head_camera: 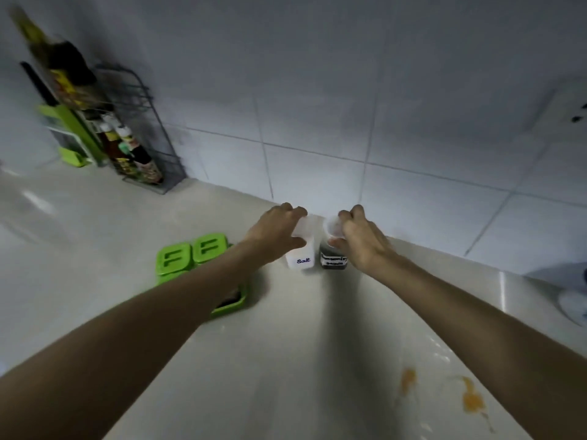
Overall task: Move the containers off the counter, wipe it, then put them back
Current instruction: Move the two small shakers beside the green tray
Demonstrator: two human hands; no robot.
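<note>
Two small clear containers stand side by side on the pale counter point(286, 344), close to the tiled wall. The salt container point(301, 260) holds white grains and has a "Salt" label. The dark container point(333, 262) beside it holds a dark filling and has a handwritten label. My left hand point(276, 233) wraps around the top of the salt container. The fingers of my right hand point(362, 239) close around the lid of the dark container. Both containers rest on the counter. A green lidded condiment box point(190, 255) sits left of them, partly under my left forearm.
Orange stains point(470, 398) mark the counter at the front right. A wire rack point(139, 147) with sauce bottles stands in the back left corner, with a green holder point(73, 138) next to it. A white round object point(575, 303) lies at the right edge.
</note>
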